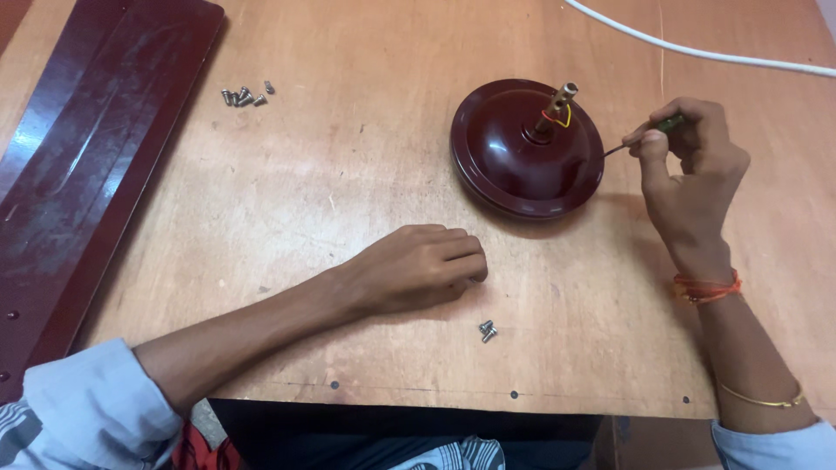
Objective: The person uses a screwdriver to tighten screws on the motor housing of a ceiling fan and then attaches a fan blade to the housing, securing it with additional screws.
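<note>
My left hand [416, 265] rests on the wooden table [348, 191] with its fingers curled under, holding nothing that I can see. Two small screws [488, 330] lie just in front of it. My right hand [692, 174] grips a small green-handled screwdriver [649, 135], its thin shaft pointing left toward the rim of a round maroon fan motor housing [527, 150]. A brass shaft with red and yellow wires stands up from the housing's centre [560, 104].
Long maroon fan blades [78, 165] lie along the left side of the table. A small cluster of screws [245, 96] sits near them. A white cable [697, 50] crosses the far right corner.
</note>
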